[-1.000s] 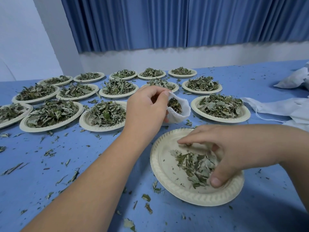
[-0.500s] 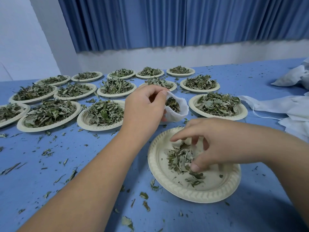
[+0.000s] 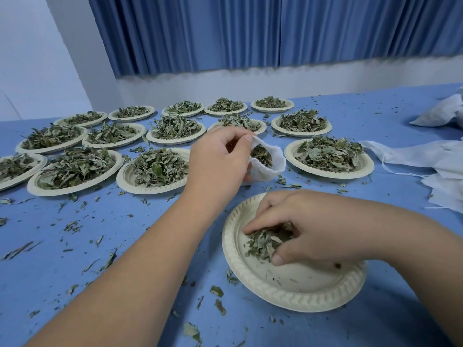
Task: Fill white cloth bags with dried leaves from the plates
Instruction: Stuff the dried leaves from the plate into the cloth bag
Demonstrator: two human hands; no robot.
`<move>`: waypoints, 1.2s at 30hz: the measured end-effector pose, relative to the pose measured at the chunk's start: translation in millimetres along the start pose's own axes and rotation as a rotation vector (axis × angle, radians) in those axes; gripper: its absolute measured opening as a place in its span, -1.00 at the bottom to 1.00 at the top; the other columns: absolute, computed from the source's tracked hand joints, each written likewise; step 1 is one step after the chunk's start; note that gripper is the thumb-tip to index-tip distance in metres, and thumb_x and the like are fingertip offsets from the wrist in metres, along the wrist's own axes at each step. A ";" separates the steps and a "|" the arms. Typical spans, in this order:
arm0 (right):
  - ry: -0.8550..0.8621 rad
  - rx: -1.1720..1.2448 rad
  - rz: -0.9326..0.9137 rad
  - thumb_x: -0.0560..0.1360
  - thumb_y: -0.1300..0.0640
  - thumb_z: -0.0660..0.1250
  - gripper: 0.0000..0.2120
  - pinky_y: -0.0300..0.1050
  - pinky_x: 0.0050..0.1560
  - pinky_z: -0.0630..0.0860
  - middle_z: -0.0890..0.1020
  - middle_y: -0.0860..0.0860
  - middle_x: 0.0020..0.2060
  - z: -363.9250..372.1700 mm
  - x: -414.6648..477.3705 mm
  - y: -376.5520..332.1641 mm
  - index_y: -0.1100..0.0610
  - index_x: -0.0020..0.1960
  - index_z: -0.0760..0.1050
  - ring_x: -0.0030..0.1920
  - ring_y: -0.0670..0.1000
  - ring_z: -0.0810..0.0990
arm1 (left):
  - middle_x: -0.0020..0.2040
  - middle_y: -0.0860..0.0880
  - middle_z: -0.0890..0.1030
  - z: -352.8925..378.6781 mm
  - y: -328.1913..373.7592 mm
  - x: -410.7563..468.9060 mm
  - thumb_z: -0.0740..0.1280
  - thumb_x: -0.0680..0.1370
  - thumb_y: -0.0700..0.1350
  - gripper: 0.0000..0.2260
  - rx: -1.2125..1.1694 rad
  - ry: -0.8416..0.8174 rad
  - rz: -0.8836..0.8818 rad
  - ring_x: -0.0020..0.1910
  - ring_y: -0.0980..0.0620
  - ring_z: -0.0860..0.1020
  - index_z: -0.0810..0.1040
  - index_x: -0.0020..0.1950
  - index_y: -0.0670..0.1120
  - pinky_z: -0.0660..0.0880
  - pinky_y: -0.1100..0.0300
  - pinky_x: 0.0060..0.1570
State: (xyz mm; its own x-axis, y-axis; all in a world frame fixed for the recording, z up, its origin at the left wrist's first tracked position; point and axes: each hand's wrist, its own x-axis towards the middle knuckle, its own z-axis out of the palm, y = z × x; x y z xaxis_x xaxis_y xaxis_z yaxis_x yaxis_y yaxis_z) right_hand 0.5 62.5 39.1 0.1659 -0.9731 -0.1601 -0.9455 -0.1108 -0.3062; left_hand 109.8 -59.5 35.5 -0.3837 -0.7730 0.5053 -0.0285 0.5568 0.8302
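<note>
My left hand (image 3: 220, 161) pinches the rim of a white cloth bag (image 3: 271, 169), holding its mouth open; dried leaves show inside it. Just in front, a cream paper plate (image 3: 288, 294) lies on the blue table. Over that plate my right hand (image 3: 300, 231) curls its fingers and thumb round a bunch of dried leaves (image 3: 265, 242). Only a few crumbs lie on the rest of the plate.
Several plates heaped with dried leaves (image 3: 155, 169) stand in rows across the far half of the blue table (image 3: 75, 259). Another full plate (image 3: 328, 156) sits right of the bag. White cloth bags (image 3: 426, 159) are piled at the right edge. Leaf scraps litter the tabletop.
My right hand has swept the scattered leaves on the near plate together and closed round them. My left hand and the bag have stayed in place.
</note>
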 end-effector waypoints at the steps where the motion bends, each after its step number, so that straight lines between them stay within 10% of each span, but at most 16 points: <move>1: 0.004 -0.010 0.007 0.41 -0.11 0.44 -0.45 -0.32 0.10 0.30 0.35 -0.37 0.15 0.1 0.2 -1.1 -0.34 0.34 0.34 0.02 -0.36 0.32 | -0.21 -0.09 0.61 -0.2 0.2 -0.1 0.31 0.57 -0.19 -0.85 -0.003 0.004 0.001 -0.35 -0.06 0.60 0.67 -0.08 -0.11 0.61 -0.08 -0.23; 9: -0.036 -0.144 0.075 0.30 -0.46 0.26 -0.20 -0.24 0.09 0.32 0.20 -0.41 0.14 -1.6 -11.3 -0.3 -0.37 0.44 -0.02 0.05 -0.35 0.26 | -0.07 -0.01 0.63 -3.9 -1.9 3.7 0.30 0.56 -0.16 -0.85 0.024 0.133 0.077 -0.11 -0.19 0.63 0.68 -0.06 -0.11 0.55 -0.19 0.00; 23: 0.038 -0.273 0.044 0.57 -0.19 0.13 -0.68 -0.13 -0.09 0.37 0.24 -0.18 -0.10 16.3 3.5 -21.7 -0.04 0.16 0.48 -0.04 -0.06 0.45 | -0.16 0.17 0.51 -4.1 -5.3 4.1 0.29 0.54 -0.15 -0.85 0.079 0.148 0.184 -0.09 -0.09 0.60 0.67 -0.07 -0.08 0.58 -0.14 -0.06; 36: 0.187 -0.280 -0.135 0.58 -0.02 0.14 -0.70 -0.11 -0.15 0.37 0.31 -0.11 -0.29 14.9 2.3 -26.3 0.06 -0.29 0.34 -0.23 -0.10 0.35 | -0.17 0.18 0.47 -2.1 -7.8 3.2 0.31 0.57 -0.20 -0.87 0.178 0.148 0.272 -0.11 0.00 0.55 0.67 -0.02 -0.15 0.59 -0.06 -0.08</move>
State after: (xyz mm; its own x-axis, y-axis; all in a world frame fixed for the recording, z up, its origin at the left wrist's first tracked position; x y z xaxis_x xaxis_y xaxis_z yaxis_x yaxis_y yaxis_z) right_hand 30.0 66.2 32.9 0.2650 -0.9631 0.0471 -0.9629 -0.2669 -0.0398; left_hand 110.7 -67.0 31.2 -0.2616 -0.6176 0.7417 -0.1088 0.7825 0.6131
